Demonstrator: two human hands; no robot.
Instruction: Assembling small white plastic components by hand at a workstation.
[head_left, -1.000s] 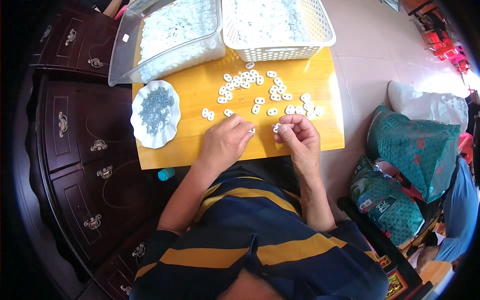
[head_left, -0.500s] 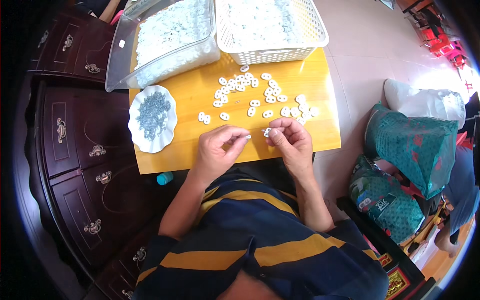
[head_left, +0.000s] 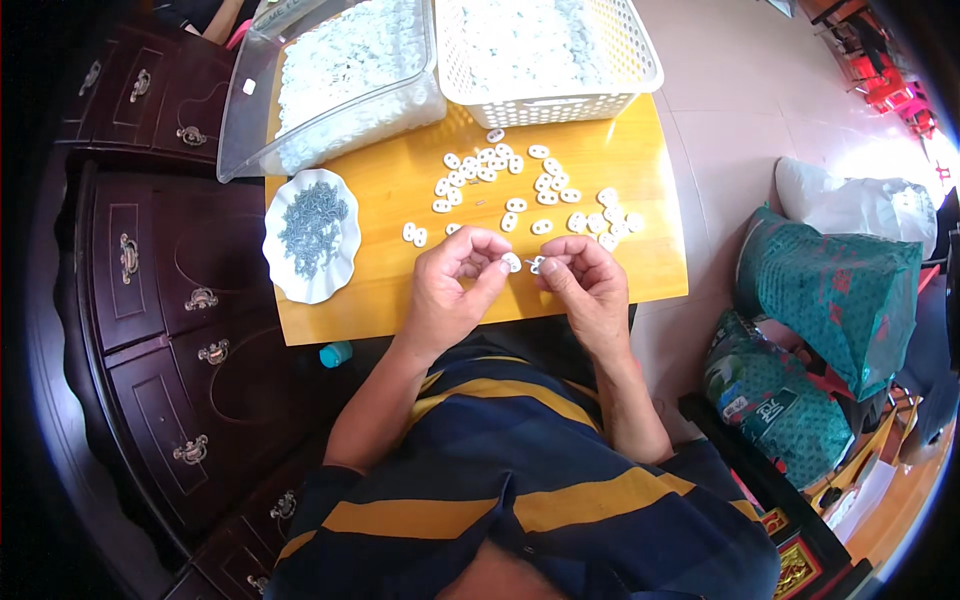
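Note:
Between thumb and forefinger, my left hand point(head_left: 447, 290) pinches a small white oval piece point(head_left: 513, 262). Just to its right, my right hand point(head_left: 592, 290) grips another small white piece point(head_left: 538, 265) with a thin metal bit sticking out toward the left. A narrow gap separates the two pieces, above the near part of the yellow wooden table point(head_left: 390, 290). Beyond my fingers lie several loose white two-holed oval pieces point(head_left: 515, 205). Left of my left hand, a white scalloped dish point(head_left: 346, 262) holds a heap of small grey metal parts point(head_left: 312, 225).
At the table's far side stand a clear plastic bin point(head_left: 235, 135) and a white perforated basket point(head_left: 560, 108), both full of white pieces. Dark drawers point(head_left: 150, 340) rise on the left. Green bags point(head_left: 825, 290) and a white sack point(head_left: 860, 205) sit on the floor at right.
My left hand has come slightly right and up, bringing its white piece closer to the one in my right hand and turning it face-on. The right hand keeps its grip.

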